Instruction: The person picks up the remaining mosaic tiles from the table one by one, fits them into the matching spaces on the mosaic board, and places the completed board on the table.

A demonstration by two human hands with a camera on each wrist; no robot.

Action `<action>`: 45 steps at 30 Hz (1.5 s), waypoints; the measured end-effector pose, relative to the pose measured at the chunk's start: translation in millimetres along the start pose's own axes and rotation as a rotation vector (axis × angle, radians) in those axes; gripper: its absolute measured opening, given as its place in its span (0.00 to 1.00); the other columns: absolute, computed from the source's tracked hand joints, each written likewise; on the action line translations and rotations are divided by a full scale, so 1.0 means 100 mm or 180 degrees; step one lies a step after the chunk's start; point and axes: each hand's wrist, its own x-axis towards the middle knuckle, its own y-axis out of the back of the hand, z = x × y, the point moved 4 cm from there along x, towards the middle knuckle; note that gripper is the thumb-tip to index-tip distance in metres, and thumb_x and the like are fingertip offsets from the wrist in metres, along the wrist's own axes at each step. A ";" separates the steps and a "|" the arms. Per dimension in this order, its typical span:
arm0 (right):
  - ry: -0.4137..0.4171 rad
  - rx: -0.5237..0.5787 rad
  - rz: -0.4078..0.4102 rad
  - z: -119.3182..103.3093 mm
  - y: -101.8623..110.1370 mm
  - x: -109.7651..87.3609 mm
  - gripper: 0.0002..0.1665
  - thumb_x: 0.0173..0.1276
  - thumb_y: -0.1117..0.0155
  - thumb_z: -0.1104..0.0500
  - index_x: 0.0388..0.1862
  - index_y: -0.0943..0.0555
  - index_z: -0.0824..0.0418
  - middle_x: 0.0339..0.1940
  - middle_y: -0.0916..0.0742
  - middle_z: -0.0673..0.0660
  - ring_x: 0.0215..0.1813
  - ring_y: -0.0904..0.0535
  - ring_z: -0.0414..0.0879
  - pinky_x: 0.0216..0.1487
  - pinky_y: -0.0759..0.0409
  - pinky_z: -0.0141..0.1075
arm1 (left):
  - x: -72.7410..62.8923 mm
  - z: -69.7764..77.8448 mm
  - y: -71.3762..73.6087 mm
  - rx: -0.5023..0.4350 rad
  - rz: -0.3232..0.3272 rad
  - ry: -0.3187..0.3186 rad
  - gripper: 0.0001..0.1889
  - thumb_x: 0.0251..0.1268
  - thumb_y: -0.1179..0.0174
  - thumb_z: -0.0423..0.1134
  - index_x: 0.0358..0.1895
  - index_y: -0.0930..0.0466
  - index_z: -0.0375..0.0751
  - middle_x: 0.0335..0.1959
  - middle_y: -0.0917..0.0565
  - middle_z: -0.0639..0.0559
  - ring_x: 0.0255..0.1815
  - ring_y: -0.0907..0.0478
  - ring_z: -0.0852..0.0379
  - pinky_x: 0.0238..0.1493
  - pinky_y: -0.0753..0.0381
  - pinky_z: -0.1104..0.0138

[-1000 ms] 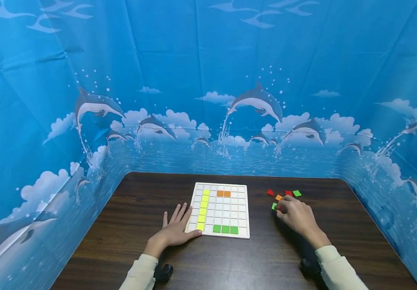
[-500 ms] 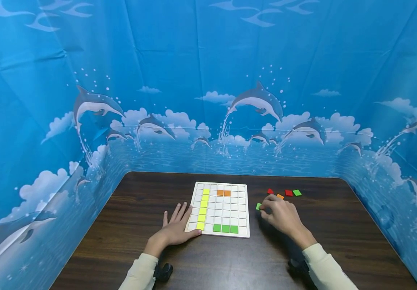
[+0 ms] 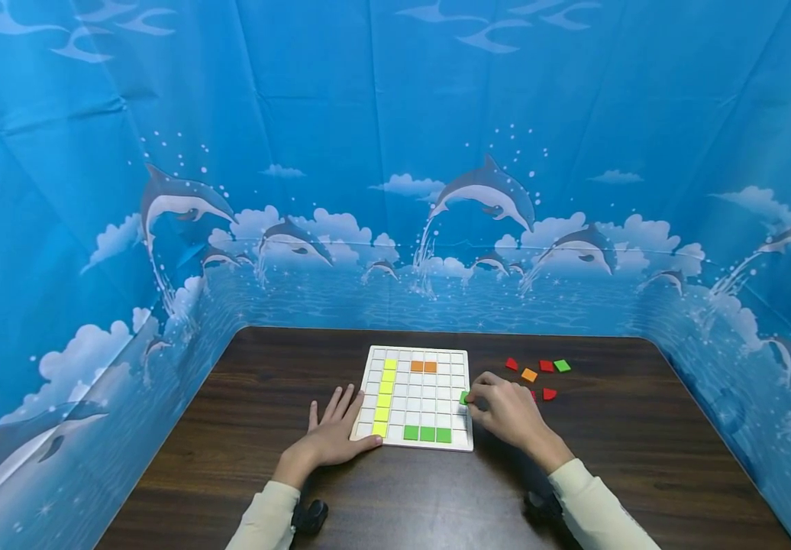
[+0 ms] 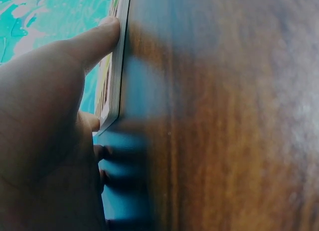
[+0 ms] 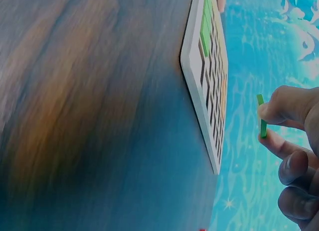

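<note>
Over the right edge of the white board [image 3: 414,401], right of the frame's centre, a green tile [image 3: 464,398] is pinched between thumb and finger of the person's right grip [image 3: 511,411]. From the head its face is turned up, partly hidden by the fingers; the right wrist view shows it edge-on, a thin straight strip whose long axis runs nearly top to bottom of that frame, upper end leaning slightly left. It sits at the fingertips, left of the knuckles in both views — whether it touches the board I cannot tell.

At lower left of the board, the left grip [image 3: 333,435] is spread and relaxed, grasping nothing, its thumb resting on the near corner.

Flat and thin, the board has rounded corners and a ruled grid of square cells. Its left columns carry a line of bright yellow tiles [image 3: 385,401] running up the frame; 2 orange tiles [image 3: 424,367] lie side by side near the top, 3 green tiles [image 3: 427,434] along the bottom. Loose red, orange and green pieces [image 3: 529,375] lie scattered right of centre on the dark wood-grain bench [image 3: 430,496]. Behind hangs a creased blue sheet [image 3: 340,114] — printed with dolphins, clouds and water.
</note>
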 end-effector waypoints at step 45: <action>0.0581 0.0320 -0.0298 -0.59 -0.47 0.29 0.04 0.66 0.24 0.57 0.37 0.07 0.47 0.40 0.11 0.45 0.31 0.21 0.35 0.27 0.29 0.28 | -0.01 0.01 0.00 -0.0039 0.0019 -0.0049 0.59 0.64 0.46 0.81 0.89 0.53 0.49 0.91 0.58 0.45 0.92 0.65 0.40 0.81 0.76 0.29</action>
